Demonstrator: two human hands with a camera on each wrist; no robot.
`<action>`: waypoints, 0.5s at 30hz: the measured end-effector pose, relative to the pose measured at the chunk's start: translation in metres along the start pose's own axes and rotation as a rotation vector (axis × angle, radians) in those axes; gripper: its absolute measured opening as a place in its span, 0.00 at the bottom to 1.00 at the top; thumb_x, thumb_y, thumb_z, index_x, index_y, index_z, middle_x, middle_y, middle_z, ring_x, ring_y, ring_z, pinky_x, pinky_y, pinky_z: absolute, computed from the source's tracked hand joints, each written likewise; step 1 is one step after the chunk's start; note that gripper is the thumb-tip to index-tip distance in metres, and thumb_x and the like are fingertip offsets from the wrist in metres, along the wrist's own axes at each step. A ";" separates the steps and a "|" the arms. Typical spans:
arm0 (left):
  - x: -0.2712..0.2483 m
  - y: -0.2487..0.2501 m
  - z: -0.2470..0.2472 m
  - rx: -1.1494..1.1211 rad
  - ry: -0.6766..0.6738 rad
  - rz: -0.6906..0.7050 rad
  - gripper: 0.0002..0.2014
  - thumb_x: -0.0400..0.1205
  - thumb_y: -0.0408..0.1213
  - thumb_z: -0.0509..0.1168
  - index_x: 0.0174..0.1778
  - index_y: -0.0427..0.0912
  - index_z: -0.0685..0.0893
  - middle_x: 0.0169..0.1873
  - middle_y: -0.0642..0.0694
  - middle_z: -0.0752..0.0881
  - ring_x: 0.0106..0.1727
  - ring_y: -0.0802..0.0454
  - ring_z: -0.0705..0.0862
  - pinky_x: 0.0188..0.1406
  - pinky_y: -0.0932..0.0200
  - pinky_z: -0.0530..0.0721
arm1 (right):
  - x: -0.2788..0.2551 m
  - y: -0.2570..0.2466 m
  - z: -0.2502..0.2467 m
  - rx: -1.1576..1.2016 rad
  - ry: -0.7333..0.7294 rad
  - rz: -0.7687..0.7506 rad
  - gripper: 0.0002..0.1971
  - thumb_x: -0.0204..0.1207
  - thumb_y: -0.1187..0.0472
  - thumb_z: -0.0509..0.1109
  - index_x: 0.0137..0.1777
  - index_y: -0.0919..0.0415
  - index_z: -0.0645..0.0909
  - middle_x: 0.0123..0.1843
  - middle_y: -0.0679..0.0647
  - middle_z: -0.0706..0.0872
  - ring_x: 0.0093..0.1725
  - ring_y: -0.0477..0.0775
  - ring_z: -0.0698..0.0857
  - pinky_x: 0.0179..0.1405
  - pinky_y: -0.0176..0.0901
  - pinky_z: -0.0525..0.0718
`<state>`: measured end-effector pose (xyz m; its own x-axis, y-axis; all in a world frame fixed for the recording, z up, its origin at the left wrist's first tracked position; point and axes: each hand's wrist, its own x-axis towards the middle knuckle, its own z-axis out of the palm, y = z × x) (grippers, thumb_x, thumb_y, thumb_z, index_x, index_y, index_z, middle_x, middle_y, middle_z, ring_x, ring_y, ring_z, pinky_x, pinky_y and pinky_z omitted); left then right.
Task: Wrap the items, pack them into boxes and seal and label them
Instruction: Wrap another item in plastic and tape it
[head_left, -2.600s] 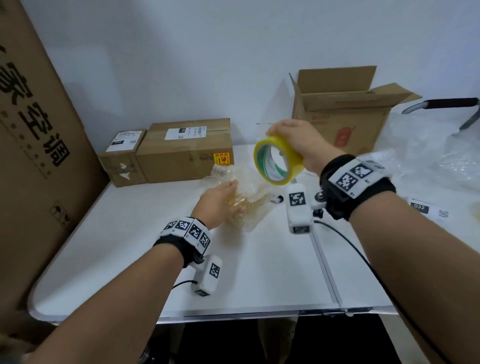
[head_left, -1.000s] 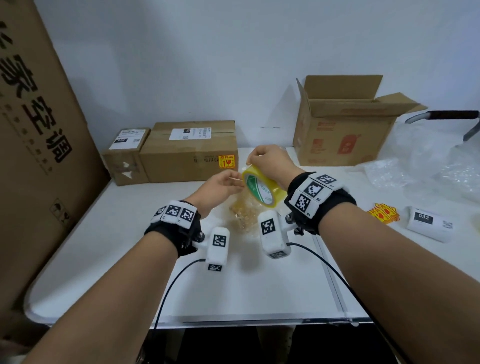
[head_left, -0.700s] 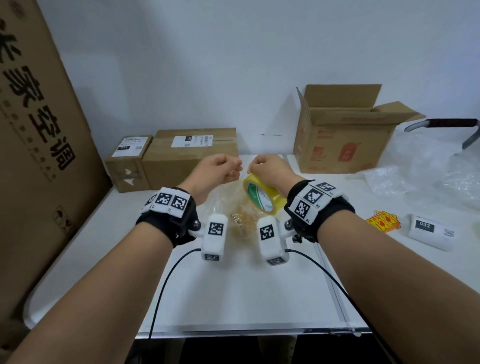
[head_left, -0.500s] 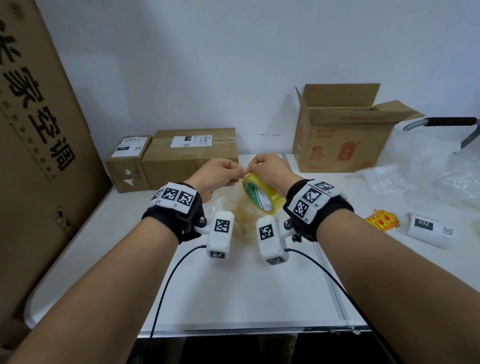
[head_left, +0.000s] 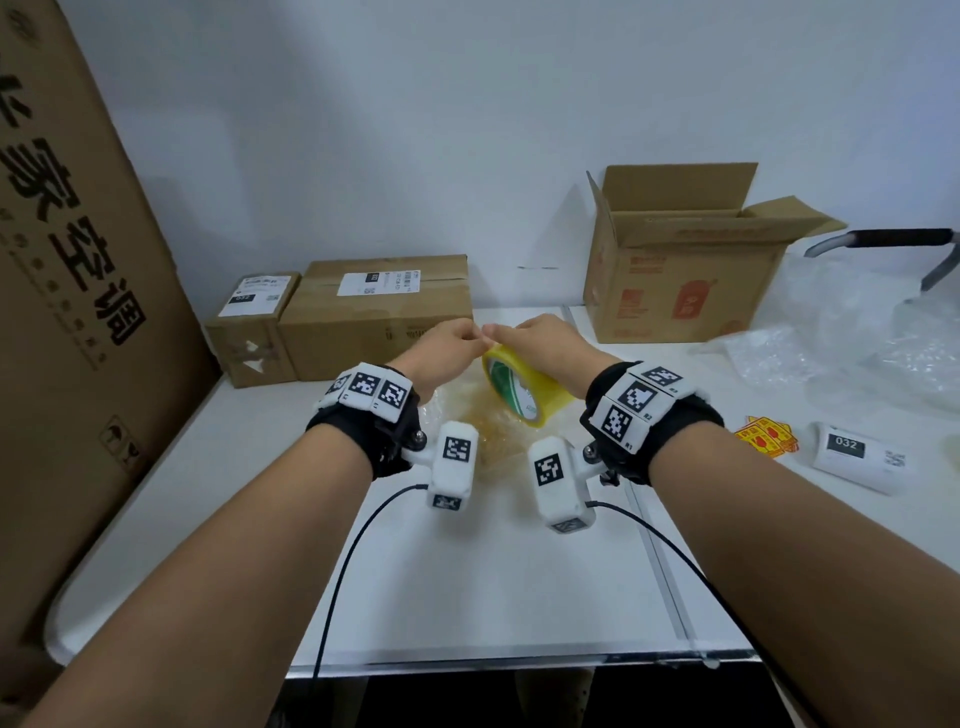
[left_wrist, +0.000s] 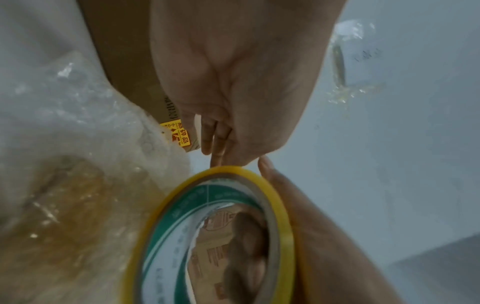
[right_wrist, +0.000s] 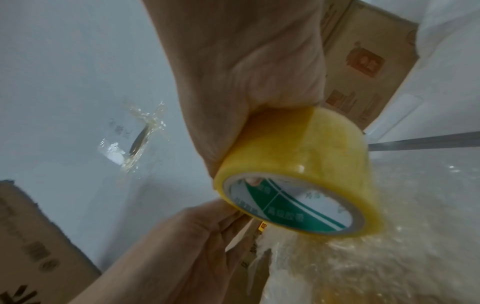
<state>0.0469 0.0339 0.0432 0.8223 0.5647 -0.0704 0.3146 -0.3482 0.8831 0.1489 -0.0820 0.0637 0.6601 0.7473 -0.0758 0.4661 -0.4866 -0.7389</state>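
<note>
A person is standing at a white table (head_left: 467, 587), holding both hands raised just above it. The right hand (head_left: 545, 343) is gripping a yellow roll of clear packing tape with a green-and-white core (head_left: 524, 387), fingers hooked through its hole. The left hand (head_left: 441, 353) is pinching at the top edge of the roll, fingertips closed together, apparently picking at the loose tape end. Directly beneath the hands, an item bundled in clear bubble wrap (head_left: 488, 431) is lying on the table. An open brown cardboard box (head_left: 685, 265) is standing at the back right, well apart. This looks like the wrapping step: taping the bundle shut. Next, the left hand likely needs to peel a strip free and press it onto the wrap.
</note>
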 end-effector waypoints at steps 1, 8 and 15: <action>0.002 0.000 -0.001 0.000 -0.015 0.003 0.09 0.86 0.42 0.64 0.52 0.39 0.82 0.60 0.42 0.85 0.66 0.46 0.80 0.70 0.48 0.75 | -0.002 0.005 -0.002 0.035 -0.013 0.001 0.34 0.75 0.33 0.65 0.60 0.67 0.82 0.53 0.58 0.85 0.53 0.57 0.83 0.49 0.46 0.80; 0.012 -0.005 -0.010 0.043 -0.132 -0.141 0.05 0.89 0.41 0.55 0.50 0.47 0.74 0.52 0.50 0.87 0.43 0.53 0.84 0.38 0.59 0.73 | -0.020 0.036 -0.012 0.452 -0.147 -0.081 0.26 0.78 0.37 0.66 0.62 0.59 0.83 0.61 0.54 0.85 0.62 0.53 0.82 0.65 0.46 0.75; 0.013 -0.024 -0.009 -0.027 -0.045 -0.136 0.15 0.88 0.34 0.57 0.69 0.32 0.76 0.58 0.36 0.89 0.56 0.46 0.88 0.61 0.51 0.82 | -0.033 0.038 -0.003 0.456 -0.157 -0.142 0.26 0.83 0.44 0.63 0.63 0.69 0.81 0.52 0.52 0.83 0.48 0.44 0.80 0.45 0.33 0.73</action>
<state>0.0454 0.0562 0.0258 0.7935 0.5711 -0.2102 0.4123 -0.2504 0.8759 0.1464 -0.1263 0.0400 0.4959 0.8679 -0.0275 0.2164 -0.1542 -0.9641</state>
